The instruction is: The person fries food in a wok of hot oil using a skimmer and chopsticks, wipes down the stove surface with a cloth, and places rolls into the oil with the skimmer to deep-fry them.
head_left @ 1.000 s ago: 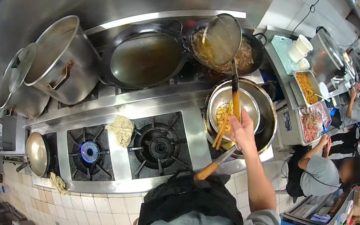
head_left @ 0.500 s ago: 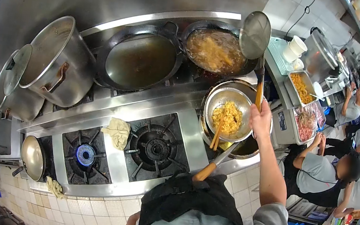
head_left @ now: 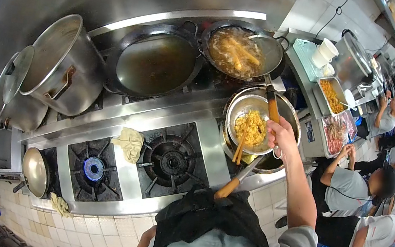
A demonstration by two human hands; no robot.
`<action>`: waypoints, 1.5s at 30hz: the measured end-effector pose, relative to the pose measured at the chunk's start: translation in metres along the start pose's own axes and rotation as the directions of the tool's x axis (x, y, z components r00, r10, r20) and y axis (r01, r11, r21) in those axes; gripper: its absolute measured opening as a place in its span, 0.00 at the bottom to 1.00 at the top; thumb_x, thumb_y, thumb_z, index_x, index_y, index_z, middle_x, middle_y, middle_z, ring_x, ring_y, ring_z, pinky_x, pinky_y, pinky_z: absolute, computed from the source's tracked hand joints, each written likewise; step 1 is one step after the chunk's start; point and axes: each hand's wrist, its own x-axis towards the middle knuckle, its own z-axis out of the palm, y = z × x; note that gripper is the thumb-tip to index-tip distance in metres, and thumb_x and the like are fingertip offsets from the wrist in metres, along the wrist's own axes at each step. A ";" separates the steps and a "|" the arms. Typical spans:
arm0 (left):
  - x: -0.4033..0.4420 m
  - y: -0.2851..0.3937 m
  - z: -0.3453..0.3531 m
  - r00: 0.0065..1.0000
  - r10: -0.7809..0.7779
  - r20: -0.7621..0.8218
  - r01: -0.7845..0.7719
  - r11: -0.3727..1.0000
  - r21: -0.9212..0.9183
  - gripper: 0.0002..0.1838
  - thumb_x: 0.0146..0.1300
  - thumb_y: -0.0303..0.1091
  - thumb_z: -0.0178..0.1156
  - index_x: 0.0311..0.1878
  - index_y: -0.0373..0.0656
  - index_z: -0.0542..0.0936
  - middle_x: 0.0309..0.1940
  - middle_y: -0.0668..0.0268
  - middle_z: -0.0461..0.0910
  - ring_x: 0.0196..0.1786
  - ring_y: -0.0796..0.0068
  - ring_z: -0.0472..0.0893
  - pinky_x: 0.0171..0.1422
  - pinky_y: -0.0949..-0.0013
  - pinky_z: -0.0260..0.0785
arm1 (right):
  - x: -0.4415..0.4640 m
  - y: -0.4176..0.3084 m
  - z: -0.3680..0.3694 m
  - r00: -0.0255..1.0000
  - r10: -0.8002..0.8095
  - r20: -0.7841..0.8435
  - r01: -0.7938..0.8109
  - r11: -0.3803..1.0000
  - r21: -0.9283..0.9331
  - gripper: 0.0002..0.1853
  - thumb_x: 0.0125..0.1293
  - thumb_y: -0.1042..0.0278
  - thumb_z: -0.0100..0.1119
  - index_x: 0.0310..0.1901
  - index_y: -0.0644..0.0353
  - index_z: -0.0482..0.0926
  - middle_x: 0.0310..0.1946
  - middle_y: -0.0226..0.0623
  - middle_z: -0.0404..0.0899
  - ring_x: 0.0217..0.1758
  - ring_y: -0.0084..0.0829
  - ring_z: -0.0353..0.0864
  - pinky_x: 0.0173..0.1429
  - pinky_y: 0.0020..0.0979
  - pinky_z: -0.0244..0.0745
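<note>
My right hand (head_left: 282, 137) is wrapped round the wooden handle of a round mesh strainer (head_left: 269, 54). The strainer's mesh rests in the right part of a black wok (head_left: 214, 65), beside food frying in bubbling oil (head_left: 239, 55). Below the wok, a steel bowl (head_left: 236, 102) holds yellow food (head_left: 253, 128) with wooden chopsticks (head_left: 239, 148) in it. The bowl sits inside a larger pan (head_left: 297, 122). Another tool's wooden handle (head_left: 227, 187) points toward my apron. At the lower left only part of my left forearm shows; the hand is hidden.
A second wok (head_left: 155, 65) of dark liquid and a tall pot (head_left: 68, 72) stand to the left. A burner flame (head_left: 93, 169) is lit near a cloth (head_left: 128, 144). Trays of food (head_left: 333, 96) stand at right, with several people beyond, one in a cap (head_left: 348, 181).
The strainer has swung out to the right above the wok, then come down into its right side. Frying food now shows in the oil. A person at the lower right has come further into view.
</note>
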 end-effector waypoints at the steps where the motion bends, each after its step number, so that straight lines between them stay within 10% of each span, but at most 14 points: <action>1: 0.001 0.001 0.000 1.000 0.003 0.004 -0.003 1.000 0.001 0.24 0.68 0.43 0.58 0.63 0.40 0.76 0.50 0.54 0.83 0.48 0.61 0.84 0.45 0.60 0.77 | -0.001 -0.002 0.003 1.000 -0.001 -0.001 0.001 1.000 0.001 0.07 0.70 0.73 0.54 0.47 0.59 0.71 0.27 0.26 0.68 0.18 0.14 0.63 0.15 0.20 0.56; 6: 0.005 0.002 -0.002 1.000 0.016 0.008 -0.016 1.000 0.004 0.24 0.68 0.43 0.59 0.63 0.40 0.77 0.49 0.55 0.83 0.47 0.62 0.84 0.44 0.60 0.77 | -0.001 -0.007 0.019 0.990 0.117 0.075 -0.131 0.963 0.237 0.18 0.72 0.71 0.55 0.60 0.65 0.70 0.27 0.26 0.69 0.18 0.13 0.63 0.15 0.16 0.56; 15: 0.006 -0.007 -0.013 1.000 0.030 0.000 -0.030 1.000 0.000 0.23 0.68 0.42 0.59 0.62 0.40 0.77 0.48 0.56 0.83 0.46 0.64 0.84 0.43 0.61 0.77 | 0.022 0.031 0.028 0.944 0.120 0.306 -0.295 0.721 0.628 0.13 0.72 0.71 0.55 0.56 0.62 0.72 0.28 0.27 0.69 0.18 0.13 0.64 0.16 0.17 0.58; 45: 0.034 -0.013 -0.021 0.996 0.083 0.023 -0.084 0.996 0.037 0.22 0.66 0.40 0.62 0.59 0.40 0.80 0.44 0.61 0.85 0.42 0.70 0.84 0.38 0.63 0.76 | 0.037 0.025 0.042 0.932 0.145 0.332 -0.342 0.656 0.673 0.14 0.73 0.68 0.54 0.57 0.62 0.72 0.30 0.26 0.72 0.20 0.14 0.68 0.19 0.17 0.64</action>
